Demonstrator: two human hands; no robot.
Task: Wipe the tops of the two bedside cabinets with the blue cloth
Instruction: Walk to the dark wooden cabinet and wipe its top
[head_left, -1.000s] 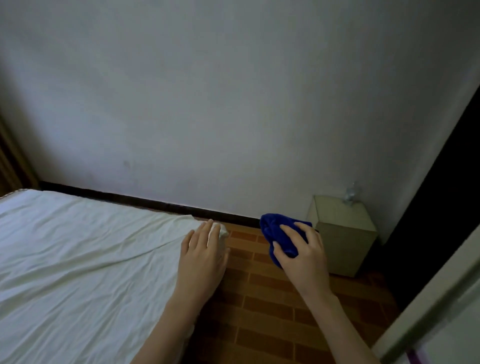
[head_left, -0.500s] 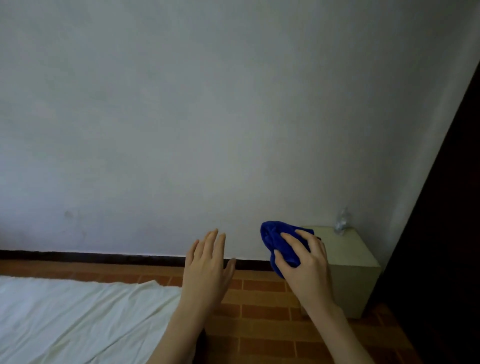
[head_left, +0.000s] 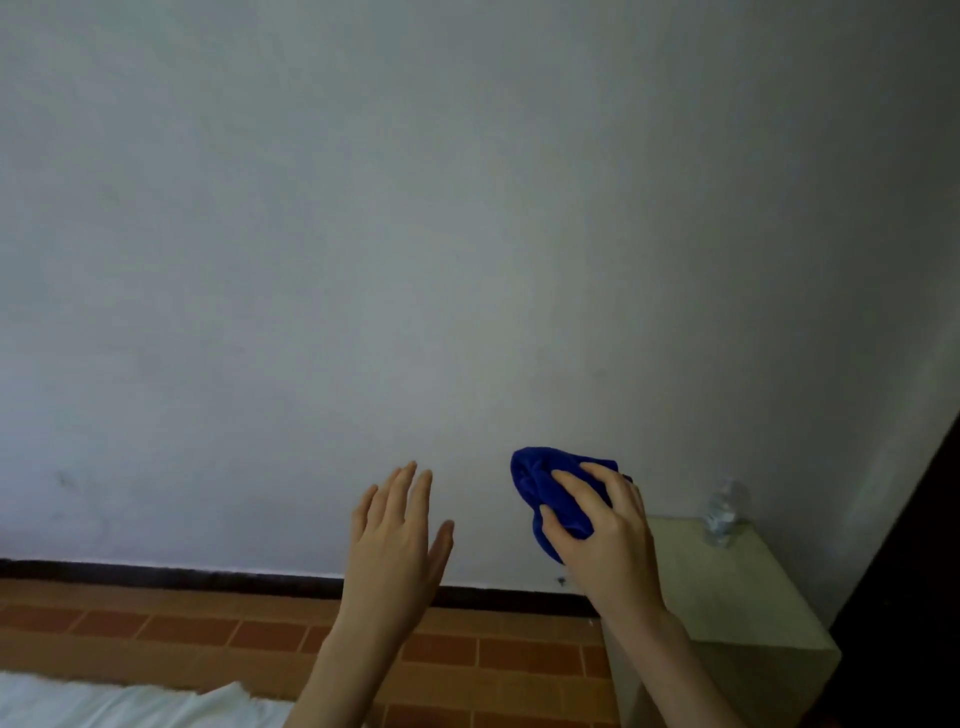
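At the near left edge lies a corner of white bedsheet (head_left: 119, 704), with brick-patterned floor (head_left: 208, 631) beyond it running to a dark skirting strip (head_left: 156, 571) under the pale wall (head_left: 415, 234). The left hand (head_left: 397, 540) is raised in mid-air, fingers spread apart and holding nothing. To its right, the right hand (head_left: 605, 535) is clamped around the bunched blue cloth (head_left: 545, 493), held in the air just left of the cream bedside cabinet (head_left: 727, 587). A clear plastic bottle (head_left: 724, 512) stands at the far right of the cabinet top, by the wall.
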